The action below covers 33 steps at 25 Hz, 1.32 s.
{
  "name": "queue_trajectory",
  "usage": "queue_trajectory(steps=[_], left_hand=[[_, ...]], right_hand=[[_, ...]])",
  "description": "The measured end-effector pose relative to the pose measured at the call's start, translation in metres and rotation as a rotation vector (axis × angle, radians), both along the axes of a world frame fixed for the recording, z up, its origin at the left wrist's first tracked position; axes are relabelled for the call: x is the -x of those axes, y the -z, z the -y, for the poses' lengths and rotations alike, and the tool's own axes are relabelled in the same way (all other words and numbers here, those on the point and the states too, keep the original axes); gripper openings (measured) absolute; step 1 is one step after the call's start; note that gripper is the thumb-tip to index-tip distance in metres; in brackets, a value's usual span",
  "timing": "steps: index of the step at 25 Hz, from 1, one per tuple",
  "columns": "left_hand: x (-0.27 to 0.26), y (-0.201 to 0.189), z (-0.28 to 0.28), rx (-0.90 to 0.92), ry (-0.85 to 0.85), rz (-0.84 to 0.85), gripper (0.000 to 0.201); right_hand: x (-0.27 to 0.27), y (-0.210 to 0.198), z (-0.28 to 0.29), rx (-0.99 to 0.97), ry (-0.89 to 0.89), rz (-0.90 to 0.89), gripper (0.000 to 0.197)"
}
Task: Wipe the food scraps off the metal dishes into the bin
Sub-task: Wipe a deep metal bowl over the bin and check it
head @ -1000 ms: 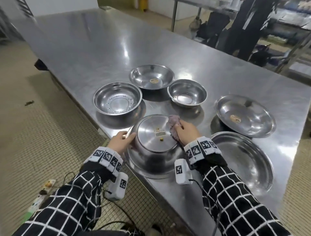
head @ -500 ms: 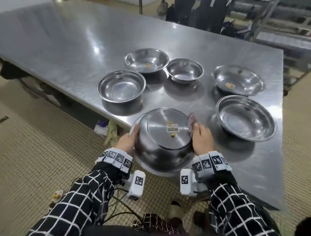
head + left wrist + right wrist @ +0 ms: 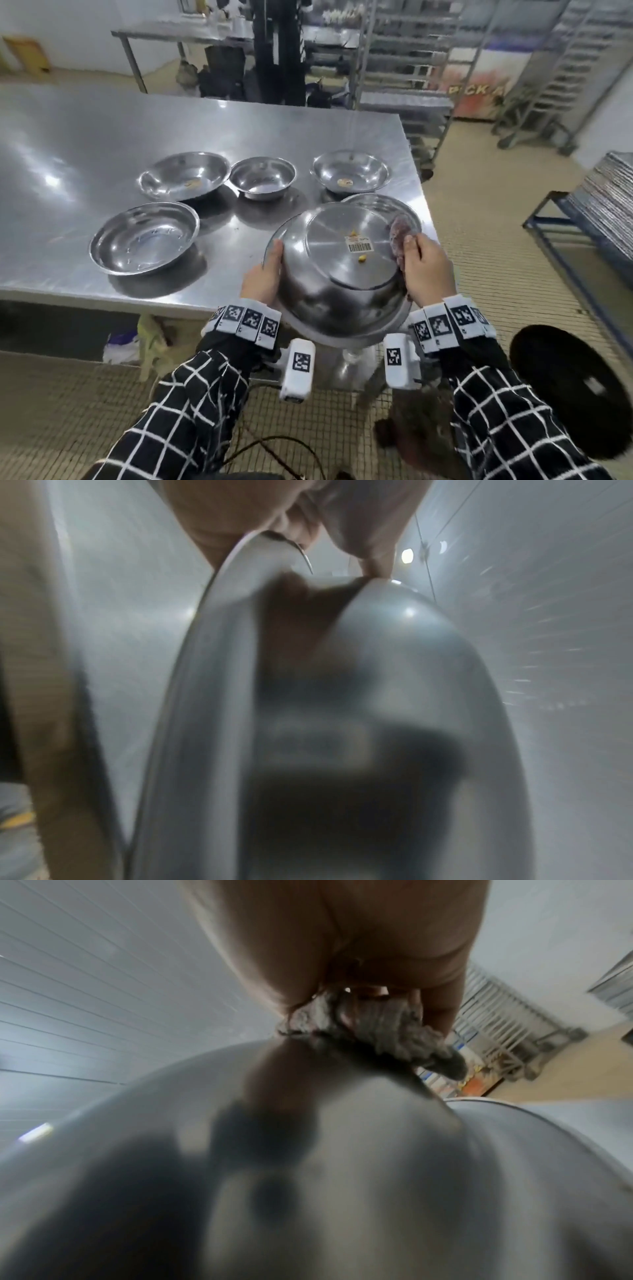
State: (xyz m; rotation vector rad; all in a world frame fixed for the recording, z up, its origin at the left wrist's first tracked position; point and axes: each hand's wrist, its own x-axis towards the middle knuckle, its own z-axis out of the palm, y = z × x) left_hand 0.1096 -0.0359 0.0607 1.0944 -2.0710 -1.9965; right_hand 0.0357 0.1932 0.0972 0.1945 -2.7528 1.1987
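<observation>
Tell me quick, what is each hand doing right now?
Left hand: grips the rim of the upturned round steel bowl.
Right hand: holds a crumpled pinkish-grey cloth against that bowl.

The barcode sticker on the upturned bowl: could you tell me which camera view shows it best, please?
The head view: the barcode sticker sits unobstructed on the flat base of the upturned bowl, with a yellow scrap beside it. The left wrist and right wrist views show only the bowl's blurred curved wall, so the sticker is out of sight.

Commercial kitchen, long steel worktable (image 3: 102, 137), wire racks (image 3: 404, 51), stacked trays (image 3: 603, 198), tiled floor (image 3: 479, 205)
</observation>
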Motion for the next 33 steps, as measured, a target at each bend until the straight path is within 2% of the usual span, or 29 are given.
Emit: queue_trajectory(steps=[3, 7, 13, 16, 20, 25, 28, 30, 33], left_hand=[[0.033, -0.020, -0.044, 0.005, 0.134, 0.015, 0.099], [0.087, -0.028, -0.115, -0.041, 0.291, -0.035, 0.107], [0.163, -0.004, -0.213, 0.086, 0.516, -0.040, 0.060], [0.185, 0.000, -0.254, 0.118, 0.574, -0.030, 0.052], [0.210, 0.003, -0.304, 0.149, 0.618, 0.002, 0.051], [0.239, 0.008, -0.342, 0.171, 0.659, 0.023, 0.053], [0.263, 0.012, -0.359, 0.158, 0.684, 0.024, 0.054], [0.282, 0.018, -0.368, 0.154, 0.701, 0.018, 0.055], [0.300, 0.010, -0.377, 0.176, 0.734, 0.013, 0.048]], right_hand=[[0.010, -0.019, -0.053, -0.064, 0.111, -0.032, 0.030], [0.022, -0.037, -0.133, -0.139, 0.268, -0.044, 0.026], [0.027, -0.043, -0.242, -0.083, 0.470, 0.006, 0.031], [0.038, -0.030, -0.289, -0.126, 0.496, 0.027, 0.022], [0.060, -0.012, -0.343, -0.125, 0.559, 0.063, 0.021], [0.100, 0.000, -0.376, -0.120, 0.624, 0.094, 0.024], [0.135, -0.003, -0.380, -0.083, 0.635, 0.033, 0.025], [0.155, -0.007, -0.379, -0.075, 0.613, -0.010, 0.027], [0.179, -0.007, -0.373, -0.183, 0.478, 0.010, 0.029]])
